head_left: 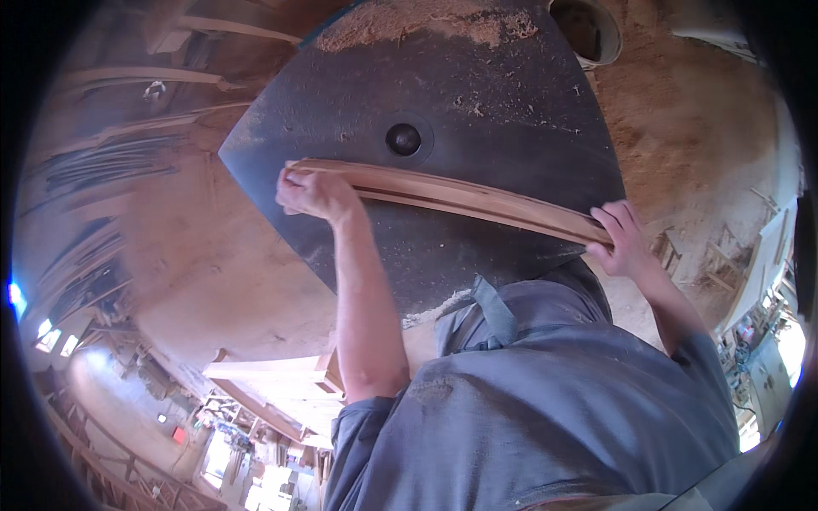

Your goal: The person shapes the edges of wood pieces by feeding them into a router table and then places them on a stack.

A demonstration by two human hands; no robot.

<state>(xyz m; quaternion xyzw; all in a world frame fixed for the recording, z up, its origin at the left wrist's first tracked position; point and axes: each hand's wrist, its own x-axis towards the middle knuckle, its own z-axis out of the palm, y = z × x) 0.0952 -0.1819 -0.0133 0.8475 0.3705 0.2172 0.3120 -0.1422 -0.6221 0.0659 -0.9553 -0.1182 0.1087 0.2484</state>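
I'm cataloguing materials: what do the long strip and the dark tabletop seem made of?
Long strip: likely bare wood, pale brown and matt, with a darker lengthwise band. Dark tabletop: possibly metal, by its flat, scuffed grey surface; painted board is possible.

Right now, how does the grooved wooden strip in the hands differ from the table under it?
The wooden strip is pale brown; the table is dark grey. The wooden strip is long and narrow; the table is much broader. The left hand and right hand hold the wooden strip near its ends, while the table carries scattered sawdust.
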